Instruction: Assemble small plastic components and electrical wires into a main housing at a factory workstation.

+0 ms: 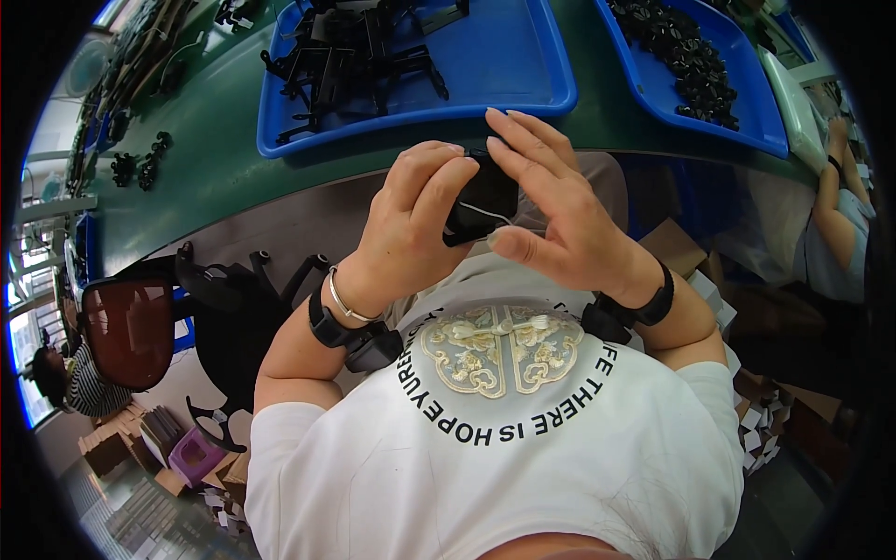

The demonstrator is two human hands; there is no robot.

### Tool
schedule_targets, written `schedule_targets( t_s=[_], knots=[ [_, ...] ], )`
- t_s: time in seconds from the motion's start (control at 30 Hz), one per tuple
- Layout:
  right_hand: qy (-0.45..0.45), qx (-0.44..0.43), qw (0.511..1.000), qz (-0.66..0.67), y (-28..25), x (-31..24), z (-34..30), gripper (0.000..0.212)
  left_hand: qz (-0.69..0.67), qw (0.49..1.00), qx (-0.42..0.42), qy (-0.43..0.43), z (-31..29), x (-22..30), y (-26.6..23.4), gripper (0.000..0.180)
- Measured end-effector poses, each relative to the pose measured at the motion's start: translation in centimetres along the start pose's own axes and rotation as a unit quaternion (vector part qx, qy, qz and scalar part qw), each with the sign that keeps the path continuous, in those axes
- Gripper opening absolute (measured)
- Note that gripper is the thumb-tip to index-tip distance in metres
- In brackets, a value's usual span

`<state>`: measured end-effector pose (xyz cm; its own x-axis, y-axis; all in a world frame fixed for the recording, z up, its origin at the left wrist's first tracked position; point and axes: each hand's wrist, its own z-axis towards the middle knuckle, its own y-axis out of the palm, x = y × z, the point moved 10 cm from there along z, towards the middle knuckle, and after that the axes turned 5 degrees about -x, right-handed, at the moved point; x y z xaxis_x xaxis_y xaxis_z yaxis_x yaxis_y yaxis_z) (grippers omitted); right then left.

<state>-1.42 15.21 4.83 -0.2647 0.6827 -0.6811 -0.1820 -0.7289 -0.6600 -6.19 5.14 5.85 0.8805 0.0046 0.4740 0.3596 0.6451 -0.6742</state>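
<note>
Between my two hands, just in front of the table edge, is a flat black rectangular piece (492, 187) whose exact kind I cannot make out. A thin pale line, like a wire or strip, crosses its lower part. My left hand (406, 215) grips it from the left side, with the fingers bent over its upper edge. My right hand (574, 215) is spread on the other side, fingers stretched out and thumb apart. Its fingertips reach the piece's upper right corner; whether they touch is unclear. Beyond my hands stands a blue tray (420, 121) with black brackets (355, 65).
A second blue tray (644, 103) at the right holds many small black parts (681, 65). Small black pieces (149, 163) lie on the green table (201, 177) at left. An empty chair (224, 327) stands left of me. Another person's arm (833, 201) is at far right.
</note>
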Motion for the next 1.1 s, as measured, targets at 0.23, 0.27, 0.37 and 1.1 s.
schedule_targets(
  t_s=[0.23, 0.27, 0.37, 1.1],
  knots=[
    [0.007, 0.012, 0.999, -0.034, -0.8, 0.6, -0.2, 0.066, 0.000, 1.000, 0.011, 0.004, 0.1, 0.1, -0.2, 0.065],
    [-0.002, 0.001, 1.000, -0.027, -0.2, 0.2, -0.2, 0.066, 0.001, 1.000, 0.006, -0.001, 0.1, 0.0, 0.0, 0.065],
    [-0.020, -0.019, 1.000, -0.011, 0.7, -0.4, -0.4, 0.066, 0.002, 1.000, -0.007, -0.011, 0.0, -0.2, 0.4, 0.066],
    [0.125, -0.065, 0.869, 0.475, 2.8, 5.6, 0.0, 0.036, -0.372, 0.918, -0.124, -0.067, 1.3, -1.7, 1.9, 0.076]
  ],
)
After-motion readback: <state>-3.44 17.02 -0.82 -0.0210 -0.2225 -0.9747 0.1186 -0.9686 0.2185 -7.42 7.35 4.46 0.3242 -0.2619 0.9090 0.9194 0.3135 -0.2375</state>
